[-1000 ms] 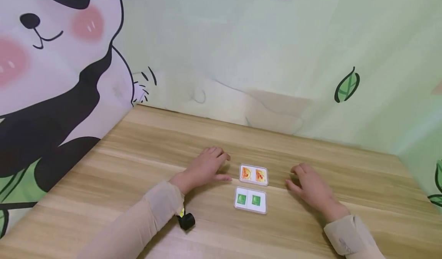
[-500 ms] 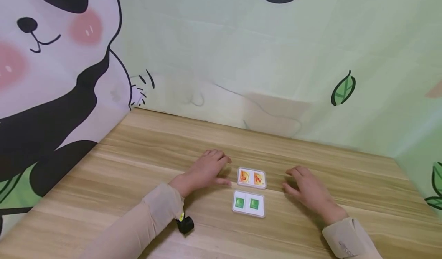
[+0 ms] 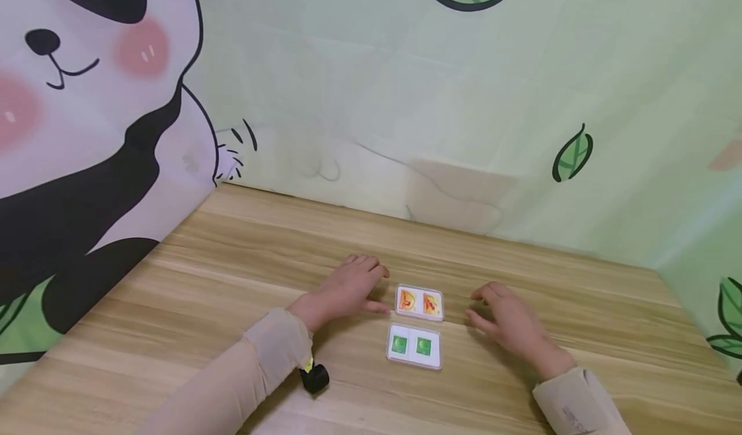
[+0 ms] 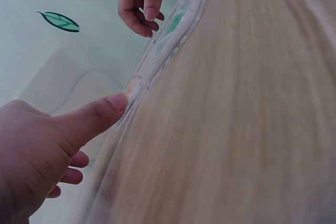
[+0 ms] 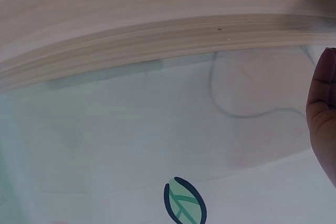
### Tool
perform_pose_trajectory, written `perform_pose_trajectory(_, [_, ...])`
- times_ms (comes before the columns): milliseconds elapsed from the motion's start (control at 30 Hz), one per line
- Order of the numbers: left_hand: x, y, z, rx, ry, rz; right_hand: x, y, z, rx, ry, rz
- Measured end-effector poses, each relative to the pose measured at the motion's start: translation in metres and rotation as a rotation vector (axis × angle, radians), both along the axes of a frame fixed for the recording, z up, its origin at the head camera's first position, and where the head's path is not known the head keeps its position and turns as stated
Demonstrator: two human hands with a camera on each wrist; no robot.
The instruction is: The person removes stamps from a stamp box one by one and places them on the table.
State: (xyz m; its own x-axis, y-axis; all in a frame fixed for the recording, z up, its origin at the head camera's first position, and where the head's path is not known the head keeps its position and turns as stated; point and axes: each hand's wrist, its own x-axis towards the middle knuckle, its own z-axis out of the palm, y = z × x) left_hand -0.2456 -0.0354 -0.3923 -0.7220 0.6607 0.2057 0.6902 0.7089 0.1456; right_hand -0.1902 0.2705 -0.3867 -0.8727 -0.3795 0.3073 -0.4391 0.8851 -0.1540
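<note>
Two flat clear cases lie on the table, one behind the other. The farther case (image 3: pixel 419 303) shows two orange pictures on white; the nearer case (image 3: pixel 414 347) shows two green squares on white. Just left of the orange one rests my left hand (image 3: pixel 348 289), its fingers loosely bent and nothing in them. My right hand (image 3: pixel 514 322) lies to the right of the cases, a short gap away, also holding nothing. In the left wrist view the left thumb (image 4: pixel 97 116) points toward the cases, seen edge-on. Only part of the right hand (image 5: pixel 324 114) shows in the right wrist view.
A wood-grain table (image 3: pixel 243 241) meets a pale green backdrop (image 3: pixel 348 67) printed with leaves at the back. On the left stands a panda print (image 3: pixel 75 100). A small black device (image 3: pixel 315 379) sits by the left cuff.
The right hand has moved slightly left toward the cases. The left hand stays beside them. The whole view has shifted a little; both cases keep their places on the table.
</note>
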Motion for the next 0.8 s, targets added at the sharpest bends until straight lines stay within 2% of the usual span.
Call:
perform_pose_trajectory(267, [-0.002,0.004,-0.003,-0.028,-0.001,-0.008,-0.001,-0.006,-0.004,-0.006,0.009,0.031])
perform_pose_trajectory(800, [-0.005,0.008,-0.003,-0.012,-0.031,-0.009,-0.007,-0.015,-0.004,-0.004,-0.005,0.048])
